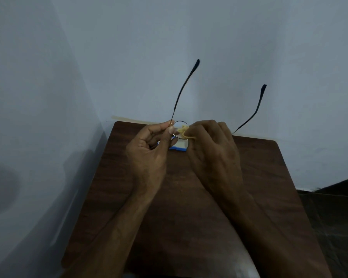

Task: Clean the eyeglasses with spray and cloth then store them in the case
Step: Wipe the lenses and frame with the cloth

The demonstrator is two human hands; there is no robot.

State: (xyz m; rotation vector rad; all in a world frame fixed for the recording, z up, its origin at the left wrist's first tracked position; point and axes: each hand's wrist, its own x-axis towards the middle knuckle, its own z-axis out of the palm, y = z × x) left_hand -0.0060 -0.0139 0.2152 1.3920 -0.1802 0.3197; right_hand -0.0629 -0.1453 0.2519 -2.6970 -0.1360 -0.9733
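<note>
Head view: pinches eyeglasses (180, 121) at the left hinge with left hand (149, 149) above the desk's (179, 187) far edge; presses pinched cloth (182, 131) to the lens with right hand (213, 145) fingers (199, 127). Looks light, thin-wired, fragile; best gripped at the rim.

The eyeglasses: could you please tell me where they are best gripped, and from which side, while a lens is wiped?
Pinch the eyeglasses at the rim's outer corner by the hinge, from the left, as the left hand does. The temples stand unfolded, pointing up and away, leaving the lens free for the yellow cloth in the right hand.
</note>
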